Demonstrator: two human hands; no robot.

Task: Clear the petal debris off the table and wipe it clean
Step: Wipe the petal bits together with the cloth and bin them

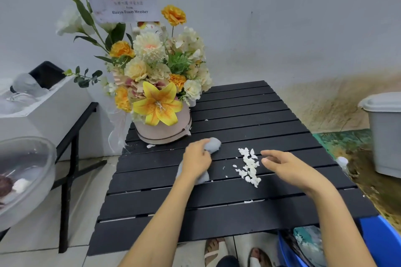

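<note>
Blue bin [377,243]: at the table's near right corner, by the person's feet.
Table [217,214]: black slats.
Right hand [288,167]: fingers loosely spread, holding nothing — just right of the petal debris [249,167] (a white heap mid-table).
Left hand [196,158]: grips a grey cloth [212,144] — pressed on the slats.
Flower arrangement [160,84]: far left corner.

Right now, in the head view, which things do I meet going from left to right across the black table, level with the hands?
Left hand holding the grey cloth → white petal pile → right hand.
</note>
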